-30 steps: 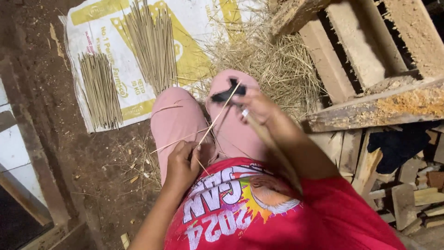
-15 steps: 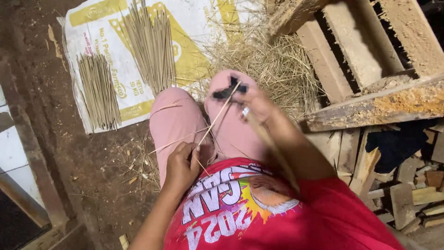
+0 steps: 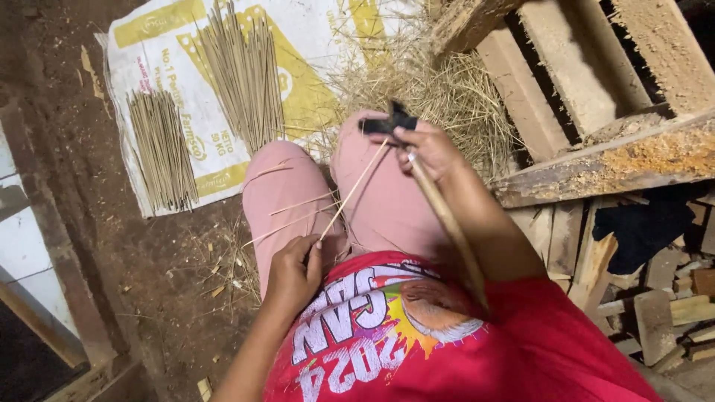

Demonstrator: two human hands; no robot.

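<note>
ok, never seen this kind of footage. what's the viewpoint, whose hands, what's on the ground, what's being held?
There is one view, from a camera on the person's head looking down at their own lap, so there is no machine. The left hand pinches the near end of a thin stick lying across the pink-trousered knees. The right hand grips a dark-bladed knife with a long wooden handle, held at the stick's far end. On the dirt floor lies a printed sack holding two bundles of finished sticks, next to a straw pile.

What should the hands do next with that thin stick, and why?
Probably draw the knife in the right hand a little further along the thin stick. The left hand pinches the stick's near end over the lap, and the blade rests at its far end, so another shaving stroke seems likely.
</note>
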